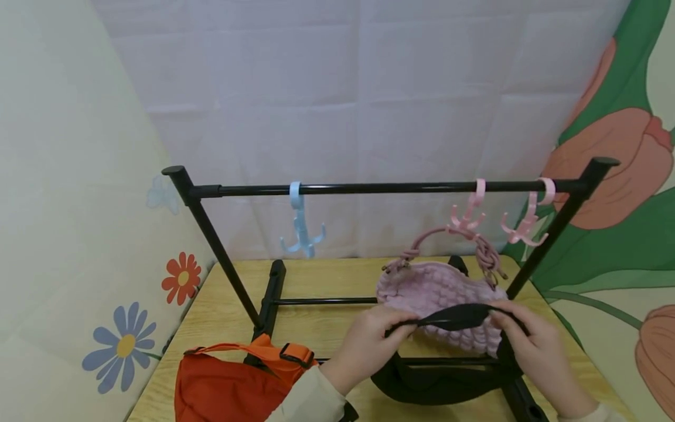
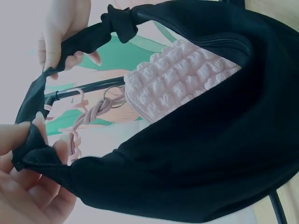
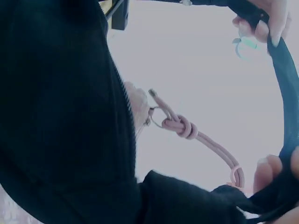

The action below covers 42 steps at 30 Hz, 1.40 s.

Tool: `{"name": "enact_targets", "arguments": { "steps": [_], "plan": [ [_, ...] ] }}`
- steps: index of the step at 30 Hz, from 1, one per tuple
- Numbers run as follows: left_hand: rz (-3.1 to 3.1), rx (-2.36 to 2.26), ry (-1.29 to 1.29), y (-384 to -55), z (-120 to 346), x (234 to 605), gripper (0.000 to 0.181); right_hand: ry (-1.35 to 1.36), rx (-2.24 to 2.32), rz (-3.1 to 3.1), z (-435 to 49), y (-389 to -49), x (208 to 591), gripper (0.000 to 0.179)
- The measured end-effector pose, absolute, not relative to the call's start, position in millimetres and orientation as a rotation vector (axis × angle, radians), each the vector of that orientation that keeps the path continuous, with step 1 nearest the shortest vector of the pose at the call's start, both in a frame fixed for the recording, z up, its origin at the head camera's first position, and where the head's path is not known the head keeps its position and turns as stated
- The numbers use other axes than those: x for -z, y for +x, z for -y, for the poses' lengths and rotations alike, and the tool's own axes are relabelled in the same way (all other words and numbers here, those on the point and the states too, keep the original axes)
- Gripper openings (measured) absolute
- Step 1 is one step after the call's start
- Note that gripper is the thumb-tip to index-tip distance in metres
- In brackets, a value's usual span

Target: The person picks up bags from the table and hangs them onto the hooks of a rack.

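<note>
Both hands hold up a black fabric bag (image 1: 437, 387) by its strap, in front of the rack. My left hand (image 1: 366, 347) pinches the strap's left side between thumb and fingers. On the right side, my right hand (image 1: 535, 346) grips the same strap, so a stretch of it spans between the hands. The bag's body hangs below, its zipper showing in the right wrist view. Behind it a pink puffy bag (image 1: 443, 287) hangs by its knotted cord handle from a pink hook (image 1: 466, 217). Another pink hook (image 1: 524, 223) hangs at the bar's right end.
A black rack (image 1: 390, 188) with a horizontal bar stands on the wooden table (image 1: 332, 278). Toward the bar's left hangs a light blue hook (image 1: 302, 225) bearing nothing. An orange-red bag (image 1: 227, 384) lies at the front left, close to my left sleeve.
</note>
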<state>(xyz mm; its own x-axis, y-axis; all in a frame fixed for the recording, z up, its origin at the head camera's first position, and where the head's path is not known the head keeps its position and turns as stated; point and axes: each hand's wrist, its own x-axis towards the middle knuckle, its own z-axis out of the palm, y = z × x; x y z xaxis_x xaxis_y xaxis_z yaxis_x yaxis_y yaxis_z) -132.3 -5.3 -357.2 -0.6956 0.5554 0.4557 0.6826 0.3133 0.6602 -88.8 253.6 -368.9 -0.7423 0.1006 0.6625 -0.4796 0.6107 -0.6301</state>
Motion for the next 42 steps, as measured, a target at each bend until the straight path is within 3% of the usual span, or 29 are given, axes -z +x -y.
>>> {"name": "enact_targets", "arguments": {
  "steps": [6,42],
  "plan": [
    [2.465,1.264,-1.243,-133,2,356,0.021,0.335,-0.973,2.137,-260,-91,365,0.012],
    [2.423,1.511,-1.263,-135,-9,355,0.027,0.246,-0.782,2.126,-280,-91,335,0.023]
  ]
}}
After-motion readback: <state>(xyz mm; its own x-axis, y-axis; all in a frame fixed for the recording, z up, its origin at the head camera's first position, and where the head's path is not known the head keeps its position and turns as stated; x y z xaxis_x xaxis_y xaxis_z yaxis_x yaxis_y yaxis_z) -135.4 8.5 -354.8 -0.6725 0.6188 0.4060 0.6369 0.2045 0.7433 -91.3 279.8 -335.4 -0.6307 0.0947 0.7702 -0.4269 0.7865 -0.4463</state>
